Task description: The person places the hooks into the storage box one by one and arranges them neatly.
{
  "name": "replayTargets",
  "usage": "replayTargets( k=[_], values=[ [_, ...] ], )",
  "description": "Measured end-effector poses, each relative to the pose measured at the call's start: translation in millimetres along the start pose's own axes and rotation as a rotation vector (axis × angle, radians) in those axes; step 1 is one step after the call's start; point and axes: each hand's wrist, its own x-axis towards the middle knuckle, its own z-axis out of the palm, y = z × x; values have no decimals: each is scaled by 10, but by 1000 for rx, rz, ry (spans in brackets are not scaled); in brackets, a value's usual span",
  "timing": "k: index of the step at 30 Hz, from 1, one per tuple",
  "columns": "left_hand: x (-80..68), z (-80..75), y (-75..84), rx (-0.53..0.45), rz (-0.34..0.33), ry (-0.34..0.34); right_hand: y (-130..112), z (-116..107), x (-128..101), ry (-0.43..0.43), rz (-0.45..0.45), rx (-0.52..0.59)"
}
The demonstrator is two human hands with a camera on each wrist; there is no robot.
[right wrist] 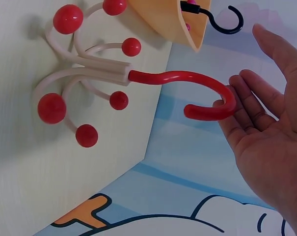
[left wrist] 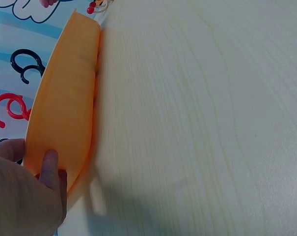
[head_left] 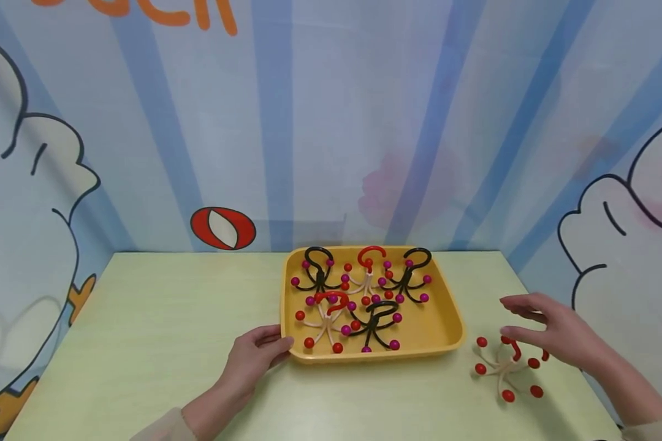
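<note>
My left hand pinches the left rim of a yellow plastic tray, thumb over the rim and fingers along the outer wall. In the tray stand three black scalp massagers with purple ball tips and two pale ones with red hooks and red balls. To the right of the tray, another pale massager stands on its prongs on the table. My right hand is over it, thumb and fingers apart. In the right wrist view its red hook overlaps the fingers, which are not curled around it.
The light wooden table has its back edge against a blue striped backdrop with cartoon prints. At the sides the backdrop comes close to the table edges. The tray's back rim lies near the table's far edge.
</note>
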Motion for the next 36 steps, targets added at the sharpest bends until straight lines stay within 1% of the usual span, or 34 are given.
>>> replayTargets(
  k=[4, 10, 17, 25, 32, 36],
  values=[
    [8, 4, -4, 4, 0, -1, 64, 13, -53, -11, 16, 15],
    [21, 9, -3, 13, -1, -1, 170, 20, -128, -10, 55, 3],
    [20, 10, 7, 21, 2, 0, 222, 27, -173, -5, 106, -9],
    [23, 3, -4, 19, 8, 1, 257, 40, -189, 6, 122, 2],
    [15, 1, -9, 4, 19, -2, 295, 50, -200, 11, 155, 26],
    [10, 0, -11, 0, 16, 0, 322, 76, -207, 22, 151, 22]
  ],
)
